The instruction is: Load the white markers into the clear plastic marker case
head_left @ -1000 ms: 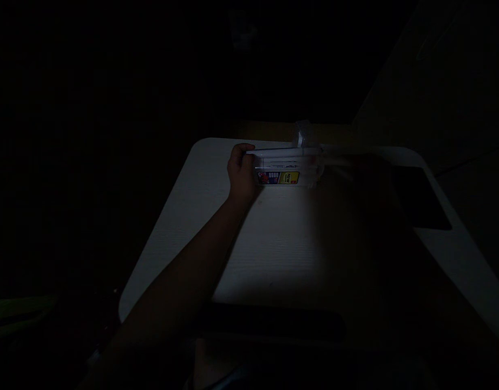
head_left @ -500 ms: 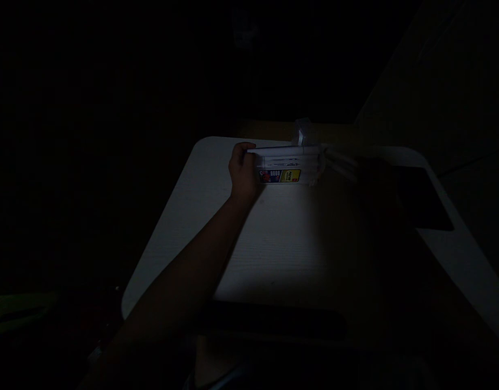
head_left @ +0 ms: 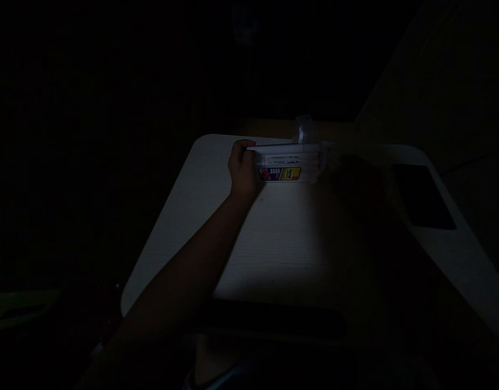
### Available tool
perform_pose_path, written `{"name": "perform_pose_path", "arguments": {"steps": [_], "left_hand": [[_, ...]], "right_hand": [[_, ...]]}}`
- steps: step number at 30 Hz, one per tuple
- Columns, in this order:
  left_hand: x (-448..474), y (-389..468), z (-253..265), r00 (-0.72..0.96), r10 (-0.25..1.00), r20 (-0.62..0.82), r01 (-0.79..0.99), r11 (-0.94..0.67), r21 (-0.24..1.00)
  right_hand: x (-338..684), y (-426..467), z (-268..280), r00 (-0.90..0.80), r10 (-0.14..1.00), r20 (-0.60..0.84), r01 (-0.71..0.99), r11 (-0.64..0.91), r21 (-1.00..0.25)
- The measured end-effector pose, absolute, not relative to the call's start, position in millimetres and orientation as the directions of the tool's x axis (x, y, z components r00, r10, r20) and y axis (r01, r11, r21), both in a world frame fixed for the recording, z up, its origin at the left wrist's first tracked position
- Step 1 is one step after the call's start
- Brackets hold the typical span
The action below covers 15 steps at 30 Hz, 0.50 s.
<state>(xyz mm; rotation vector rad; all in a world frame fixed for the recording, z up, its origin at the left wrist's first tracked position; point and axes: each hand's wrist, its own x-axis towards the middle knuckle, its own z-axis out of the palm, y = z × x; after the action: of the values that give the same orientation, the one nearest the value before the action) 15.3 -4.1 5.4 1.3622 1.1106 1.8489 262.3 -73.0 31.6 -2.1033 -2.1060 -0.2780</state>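
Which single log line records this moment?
Left hand: holds labelled case | right hand: near case, grip unclear | dark pad: on table

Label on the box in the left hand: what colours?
The label is yellow and dark blue with red, clearest in the head view.

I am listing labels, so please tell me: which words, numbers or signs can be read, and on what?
Yellow-and-blue label on the case in the left hand: dark letters on yellow, too small and blurred to read.
White marks on its blue part: also unreadable.
No other text can be made out.
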Motion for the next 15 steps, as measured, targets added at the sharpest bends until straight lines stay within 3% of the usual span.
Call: {"name": "perform_pose_path", "arguments": {"steps": [2,10,13,15], "left_hand": [[15,-5,6,-0.306,0.832,0.463,0.025,-0.479,0.877],[16,-4,4,-0.304,0.835,0.459,0.018,-0.477,0.879],[15,-4,4,-0.311,0.825,0.472,0.036,-0.487,0.873],[15,-5,5,-0.306,0.824,0.476,0.044,-0.488,0.872]], "right_hand": [[261,-73,29,-0.022,0.977,0.214,1.000,0.019,0.017],[268,-73,28,0.193,0.971,0.141,0.981,-0.193,-0.011],[270,-72,24,0.219,0.961,0.170,0.976,-0.214,-0.045],[272,-71,21,0.185,0.947,0.264,0.982,-0.167,-0.090]]}}
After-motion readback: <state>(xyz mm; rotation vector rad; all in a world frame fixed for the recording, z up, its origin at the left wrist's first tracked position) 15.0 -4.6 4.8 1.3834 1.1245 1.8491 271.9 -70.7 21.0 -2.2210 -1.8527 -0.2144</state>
